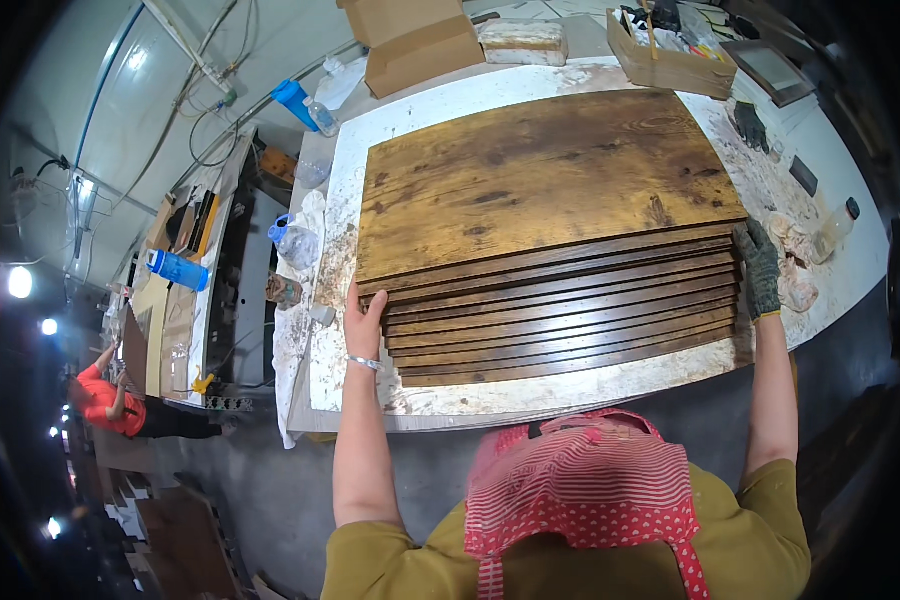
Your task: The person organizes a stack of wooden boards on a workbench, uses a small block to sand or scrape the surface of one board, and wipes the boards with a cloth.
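Observation:
A stack of brown wood-grain boards [540, 175] lies in front of me, fanned in steps so that the lower boards' near edges [560, 335] show as shiny strips. My bare left hand [364, 322] grips the near left corner of the upper boards, its thumb on the near side and its fingers along the left edge. At the opposite corner, my right hand [760, 268], in a dark grey glove, is closed around the boards' right edge. Its fingertips are partly hidden.
The stack rests on a stained white table [355, 395]. A dark glove [750, 127] and a clear bottle [835, 230] are at right. An open carton [415, 50] and a filled box [670, 55] stand behind. A person in red [110, 405] works far left.

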Motion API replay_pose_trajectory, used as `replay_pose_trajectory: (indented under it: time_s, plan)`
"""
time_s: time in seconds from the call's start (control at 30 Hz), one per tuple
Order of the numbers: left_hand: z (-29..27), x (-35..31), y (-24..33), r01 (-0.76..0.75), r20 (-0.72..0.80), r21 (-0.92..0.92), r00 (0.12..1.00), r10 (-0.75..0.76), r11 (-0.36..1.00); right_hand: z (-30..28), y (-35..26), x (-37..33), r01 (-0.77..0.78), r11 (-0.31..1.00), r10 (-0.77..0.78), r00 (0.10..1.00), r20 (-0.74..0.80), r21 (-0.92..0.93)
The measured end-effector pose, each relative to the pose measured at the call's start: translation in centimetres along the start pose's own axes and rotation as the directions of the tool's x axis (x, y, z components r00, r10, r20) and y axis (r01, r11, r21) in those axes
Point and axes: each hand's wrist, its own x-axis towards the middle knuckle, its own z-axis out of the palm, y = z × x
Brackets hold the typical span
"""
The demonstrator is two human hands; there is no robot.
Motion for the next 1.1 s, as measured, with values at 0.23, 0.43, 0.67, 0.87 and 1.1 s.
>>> replay_pose_trajectory:
  time_s: [0.23,0.43,0.67,0.87,1.1]
  plan:
    - [-0.4,1.1,-1.8,-0.049,-0.123,0.052,0.991,0.055,0.997,-0.1,2.1,1.3,-0.049,0.994,0.047,0.999,-0.024,-0.094]
    - [-0.8,0.0,-2.6,-0.055,-0.007,0.059,0.998,0.056,0.997,-0.5,-0.1,-0.3,-0.022,0.997,0.008,0.98,0.2,0.07]
    - [-1.4,1.0,-4.9,0.016,-0.001,0.012,1.0,-0.016,1.0,0.1,-0.6,-0.7,-0.079,0.986,0.073,0.996,0.046,0.146]
    - [-2.3,0.8,-3.7,-0.046,-0.064,0.166,0.996,0.057,0.985,1.3,0.4,-0.2,-0.043,0.999,0.044,0.999,-0.023,0.023]
    - [-5.1,2.1,-5.7,-0.006,-0.099,0.484,0.993,0.062,0.875,1.5,-3.7,-0.8,-0.136,0.965,0.11,0.986,0.125,0.223]
